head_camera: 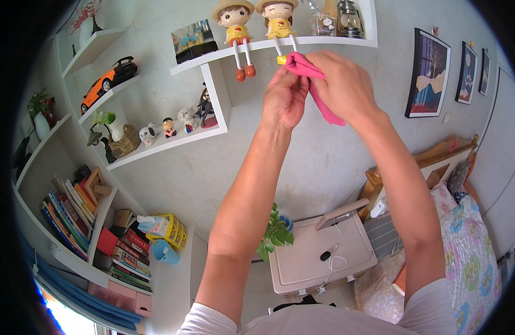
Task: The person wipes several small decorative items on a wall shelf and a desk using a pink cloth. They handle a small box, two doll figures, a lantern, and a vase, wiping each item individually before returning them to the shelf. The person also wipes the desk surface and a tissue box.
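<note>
My right hand [343, 83] grips a pink cloth [304, 67], folded at its top, with one end hanging below my fingers. The cloth is at the feet of a seated doll figurine [279, 21] in a straw-coloured hat and yellow top. One yellow shoe [281, 60] of this doll shows just left of the cloth; the other foot is hidden. Directly beneath, my left hand [286, 100] is raised palm towards me with curled fingers, its fingertips close to the shoe. What those fingers hold is covered by the cloth.
Beside it on the white wall shelf [345, 40] sit a matching doll [236, 29], a lantern [350, 21] and a glass jar [323, 25]. Small figurines [169, 127] line a lower shelf. Below stand a beige cabinet [307, 268], a potted plant [278, 234] and a bed [471, 251].
</note>
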Demonstrator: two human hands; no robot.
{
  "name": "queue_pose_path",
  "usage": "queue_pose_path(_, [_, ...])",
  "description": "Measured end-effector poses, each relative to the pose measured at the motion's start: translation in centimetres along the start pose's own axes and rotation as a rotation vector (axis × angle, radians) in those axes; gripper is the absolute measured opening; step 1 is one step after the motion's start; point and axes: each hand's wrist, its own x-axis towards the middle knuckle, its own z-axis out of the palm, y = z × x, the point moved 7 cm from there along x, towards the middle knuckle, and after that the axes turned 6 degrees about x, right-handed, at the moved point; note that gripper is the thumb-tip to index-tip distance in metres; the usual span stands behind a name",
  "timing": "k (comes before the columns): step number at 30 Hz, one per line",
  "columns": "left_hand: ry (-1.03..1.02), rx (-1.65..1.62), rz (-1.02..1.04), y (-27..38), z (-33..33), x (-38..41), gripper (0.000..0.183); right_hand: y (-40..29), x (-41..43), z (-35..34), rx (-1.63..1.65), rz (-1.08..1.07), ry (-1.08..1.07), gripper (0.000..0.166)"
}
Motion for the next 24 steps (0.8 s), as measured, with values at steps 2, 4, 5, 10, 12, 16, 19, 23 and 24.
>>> queue_pose_path(2, [0.042,-0.008,0.002,0.2,0.0,-0.2,0.025,0.8,-0.4,-0.8,-0.032,0.044,-0.052,0.025])
queue_pose_path(4, [0.083,-0.024,0.008,0.3,0.1,-0.5,0.024,1.2,-0.4,-1.5,-0.020,0.079,-0.018,0.026])
queue_pose_path(5, [0.059,-0.015,0.001,0.3,0.2,-0.4,0.024,1.1,-0.2,-1.9,0.008,0.091,0.040,0.027])
queue_pose_path(10, [-0.035,0.045,0.000,0.1,-0.1,0.4,0.024,0.3,0.6,-1.4,0.095,-0.087,0.166,0.028])
queue_pose_path(12, [0.041,0.042,0.005,0.1,-0.4,0.2,0.027,-0.1,0.4,-0.4,0.089,-0.116,0.004,0.028])
queue_pose_path(16, [0.060,0.121,0.006,0.7,0.0,-1.0,0.033,1.3,-1.0,-1.1,0.132,0.066,-0.051,0.025])
queue_pose_path(19, [0.091,0.253,0.023,0.9,-0.2,-2.3,0.038,1.8,-1.3,-1.9,0.130,0.123,0.051,0.024])
queue_pose_path(23, [0.180,0.138,0.038,1.4,-0.9,-3.0,0.038,0.4,0.3,-3.5,0.036,0.044,0.190,0.020])
queue_pose_path(24, [0.197,0.142,0.057,1.9,-1.3,-2.9,0.035,-0.4,0.9,-3.4,0.021,0.034,0.211,0.019])
